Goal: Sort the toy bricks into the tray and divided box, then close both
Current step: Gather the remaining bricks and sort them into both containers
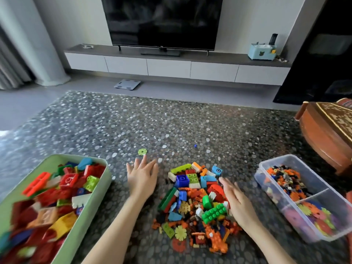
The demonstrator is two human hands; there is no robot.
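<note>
A pile of toy bricks (196, 202) is heaped toward the near edge of the rug (152, 121), between an open green tray (91, 212) and an open divided box (263, 164). The left hand (142, 178) is held spread beside the pile; the right hand (238, 202) is held straight-fingered against it, nothing gripped.

Pebble-patterned rug (133, 121), wall-mounted television (162, 21)

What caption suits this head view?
Left hand, right hand flank colourful toy bricks between green tray and clear divided box.
</note>
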